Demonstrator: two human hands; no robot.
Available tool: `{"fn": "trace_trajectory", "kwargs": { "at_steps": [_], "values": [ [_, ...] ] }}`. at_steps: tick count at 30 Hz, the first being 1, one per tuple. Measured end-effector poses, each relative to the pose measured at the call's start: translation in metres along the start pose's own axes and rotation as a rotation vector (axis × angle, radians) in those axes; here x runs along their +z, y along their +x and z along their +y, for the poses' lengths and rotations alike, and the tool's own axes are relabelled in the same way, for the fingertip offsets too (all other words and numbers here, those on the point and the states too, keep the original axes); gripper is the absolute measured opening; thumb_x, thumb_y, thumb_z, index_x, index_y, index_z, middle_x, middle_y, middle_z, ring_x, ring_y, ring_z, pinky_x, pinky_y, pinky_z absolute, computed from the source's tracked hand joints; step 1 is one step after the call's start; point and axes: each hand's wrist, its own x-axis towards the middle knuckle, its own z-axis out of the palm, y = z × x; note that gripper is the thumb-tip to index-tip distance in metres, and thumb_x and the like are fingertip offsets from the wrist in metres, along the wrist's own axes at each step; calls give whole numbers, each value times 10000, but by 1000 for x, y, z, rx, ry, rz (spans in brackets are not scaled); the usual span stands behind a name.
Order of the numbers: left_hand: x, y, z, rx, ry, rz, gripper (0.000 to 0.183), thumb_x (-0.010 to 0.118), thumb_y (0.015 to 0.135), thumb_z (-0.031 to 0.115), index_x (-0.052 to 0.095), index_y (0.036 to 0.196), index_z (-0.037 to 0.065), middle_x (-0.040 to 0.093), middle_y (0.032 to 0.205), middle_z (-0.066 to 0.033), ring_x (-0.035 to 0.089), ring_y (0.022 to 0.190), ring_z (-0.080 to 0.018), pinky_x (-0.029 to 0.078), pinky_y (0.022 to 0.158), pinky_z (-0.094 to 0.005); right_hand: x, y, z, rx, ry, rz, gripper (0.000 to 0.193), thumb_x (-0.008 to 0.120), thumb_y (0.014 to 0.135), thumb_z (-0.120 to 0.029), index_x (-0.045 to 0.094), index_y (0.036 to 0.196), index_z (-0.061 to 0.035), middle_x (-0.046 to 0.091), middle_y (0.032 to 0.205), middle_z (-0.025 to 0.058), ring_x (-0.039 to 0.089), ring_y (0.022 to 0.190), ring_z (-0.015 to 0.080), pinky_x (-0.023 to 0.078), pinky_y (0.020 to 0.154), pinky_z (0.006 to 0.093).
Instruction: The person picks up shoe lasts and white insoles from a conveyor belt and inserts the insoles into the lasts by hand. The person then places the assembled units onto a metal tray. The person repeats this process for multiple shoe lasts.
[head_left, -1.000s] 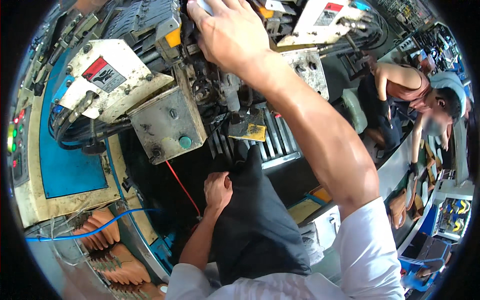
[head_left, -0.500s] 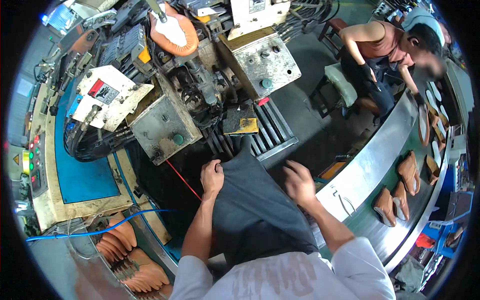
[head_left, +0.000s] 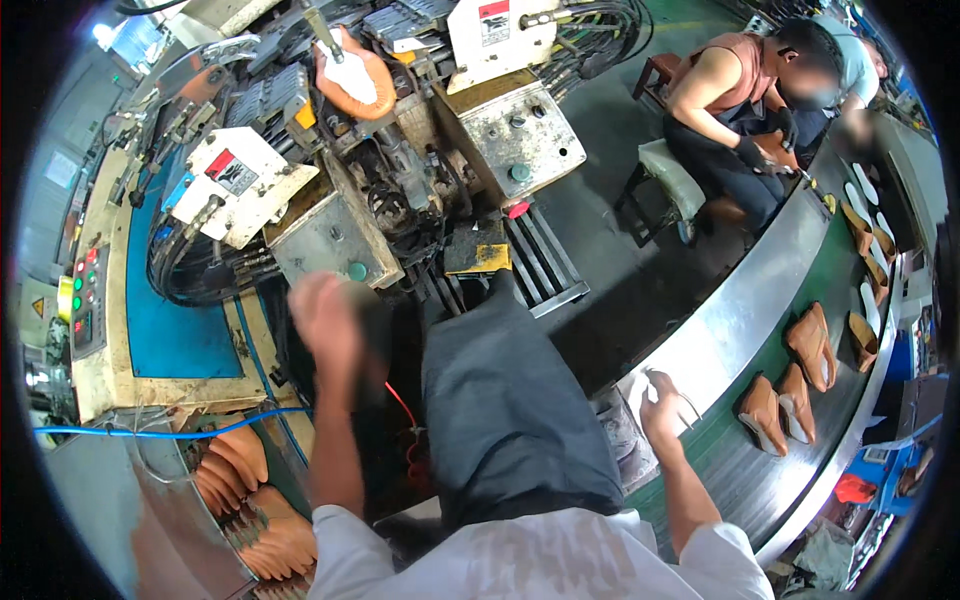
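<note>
My left hand [head_left: 328, 318] is raised just below the control box [head_left: 335, 240] with a green button, on the near side of the machine. Motion smears its fingers, and a dark blur beside it hides whether it holds anything. My right hand [head_left: 660, 408] is at the metal ledge [head_left: 715, 300] of the conveyor, its fingers closed round a thin curved metal tool [head_left: 688, 408]. Only part of that tool shows. Ahead of me, a brown shoe upper [head_left: 352, 85] sits sole-up on the machine, under a metal rod.
Several brown shoes [head_left: 808, 345] and pale insoles [head_left: 868, 305] lie on the green conveyor belt [head_left: 700, 480]. Stacked brown uppers [head_left: 270, 530] fill a bin at lower left. A blue hose [head_left: 170, 432] crosses there. A gloved co-worker [head_left: 715, 95] sits at far right, handling a brown piece.
My left hand has left the dark cloth over my lap and moved up and left. My right hand has moved right and down onto the curved tool. The co-worker has lifted a brown piece.
</note>
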Motion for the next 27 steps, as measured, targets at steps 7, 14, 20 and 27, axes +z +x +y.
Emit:
{"fn": "trace_trajectory", "kwargs": {
  "at_steps": [7, 14, 20, 27],
  "values": [
    [-82, 104, -142, -74, 590, 138, 211, 639, 1010, 133, 775, 1136, 33, 676, 1259, -185, 604, 1217, -392, 474, 1048, -510, 172, 101, -179, -506, -186, -474, 545, 621, 1046, -348, 561, 1552, -155, 416, 1678, 200, 433, 1469, 524, 409, 1212, 601],
    [-29, 91, -173, -66, 592, 438, 225, 579, 1017, 146, 781, 1078, 68, 679, 1079, -147, 635, 1037, -363, 493, 941, -516, 222, 110, -231, -345, -486, -782, 572, 509, 1074, -465, 548, 1587, -214, 413, 1657, 188, 476, 1408, 524, 468, 1131, 626],
    [-20, 87, -189, -7, 692, 563, 276, 565, 1018, 203, 789, 976, 47, 680, 969, -132, 643, 931, -338, 501, 855, -484, 244, 114, -241, -413, -539, -775, 539, 560, 1053, -461, 655, 1474, -140, 555, 1542, 212, 593, 1297, 495, 516, 1094, 568],
    [-20, 92, -188, 17, 673, 570, 270, 553, 1002, 159, 788, 944, 37, 681, 932, -125, 642, 913, -331, 498, 833, -482, 254, 113, -247, -440, -466, -785, 512, 562, 1047, -445, 680, 1404, -98, 608, 1432, 208, 606, 1256, 468, 514, 1067, 568]
  ]
}}
